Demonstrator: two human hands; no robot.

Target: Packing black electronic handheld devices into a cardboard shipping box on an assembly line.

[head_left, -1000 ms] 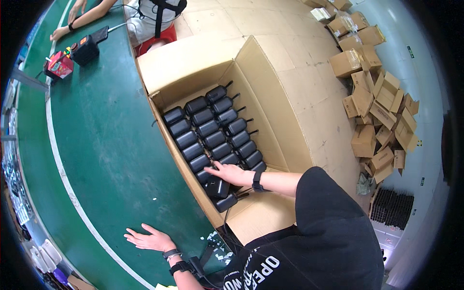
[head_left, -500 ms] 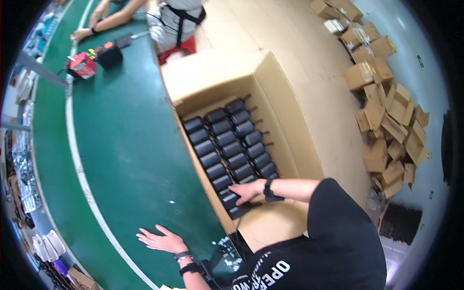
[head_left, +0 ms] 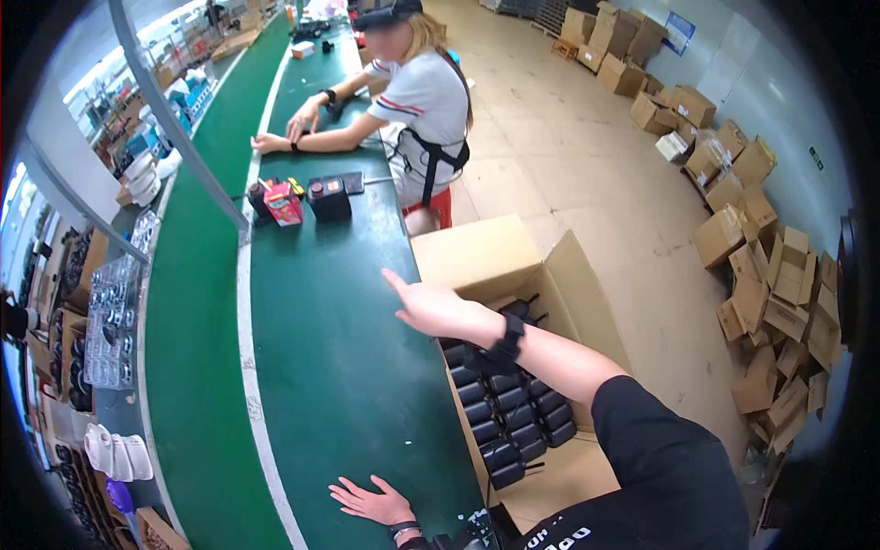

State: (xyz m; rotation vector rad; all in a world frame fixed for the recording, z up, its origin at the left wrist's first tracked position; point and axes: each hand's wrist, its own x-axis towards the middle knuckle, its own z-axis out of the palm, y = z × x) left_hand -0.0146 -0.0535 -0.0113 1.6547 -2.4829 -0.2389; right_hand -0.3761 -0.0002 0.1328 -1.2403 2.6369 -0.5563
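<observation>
My right hand is held out over the green table, its index finger stretched forward and the other fingers partly hidden; it holds nothing that shows. Beneath my right forearm stands an open cardboard box, pressed against the table's edge. Rows of black rounded devices with thin cords or stems lie in it, some hidden by my arm. My left hand lies low over the near part of the green table, fingers spread and nothing in them.
Across the table a seated co-worker rests both forearms on it. Near them stand a black box-shaped item and a small red-pink carton. Cardboard boxes pile along the right wall. A grey post rises at the left.
My right hand has lifted from the black devices in the box and swung forward over the table. The view has tilted up, showing more of the co-worker. My left hand stays spread.
</observation>
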